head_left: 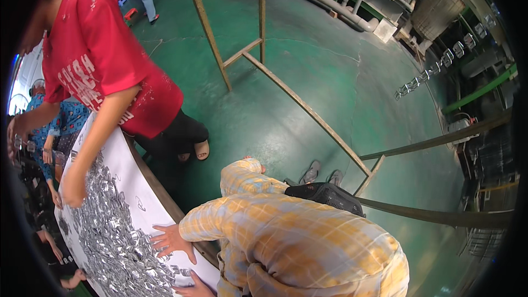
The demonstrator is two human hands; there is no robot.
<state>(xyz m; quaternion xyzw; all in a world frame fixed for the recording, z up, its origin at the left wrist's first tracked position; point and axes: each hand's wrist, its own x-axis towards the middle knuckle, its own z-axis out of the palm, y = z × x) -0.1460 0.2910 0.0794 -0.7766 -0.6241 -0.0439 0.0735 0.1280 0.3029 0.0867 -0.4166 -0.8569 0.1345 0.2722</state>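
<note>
Spread wide on the table

My right hand rests on the table, fingers and thumb splayed, gripping nothing I can see, beside the shiny pile covering its surface. My left hand, also over the table, is cut off; I cannot tell its opening or hold. A red-shirted co-worker reaches over the table.

The right hand, below a yellow plaid sleeve, spreads its fingers beside a heap of small shiny metal pieces on the white-topped table; the left hand, partly cropped, lies near it. A red-shirted co-worker reaches over the heap.
</note>
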